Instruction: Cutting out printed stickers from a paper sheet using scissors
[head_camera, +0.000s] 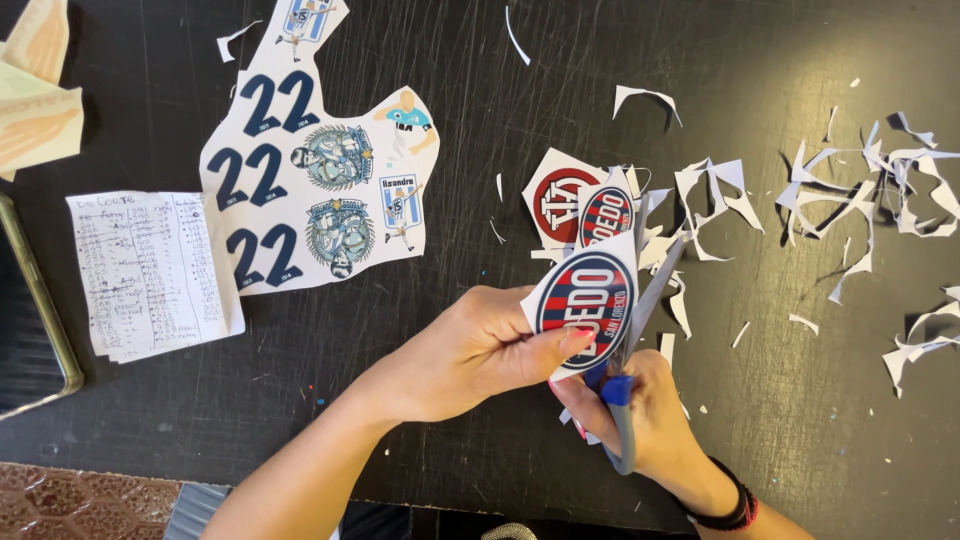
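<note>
The left hand (470, 350) pinches an oval red-and-blue sticker (585, 305) by its lower edge, while the right hand (650, 420) is closed around the blue handles of scissors (640, 330), blades slightly parted at the sticker's right rim. The oval's long axis tilts from lower left to upper right. Its left edge looks trimmed close; white margin remains at the top corner, so I judge the cut partly done. Just above the sticker lie two finished cutouts (580, 205). Right of it, white paper offcuts (860, 185) are scattered. Left of it sits an uncut printed sheet (310, 170) and a handwritten list (150, 270).
</note>
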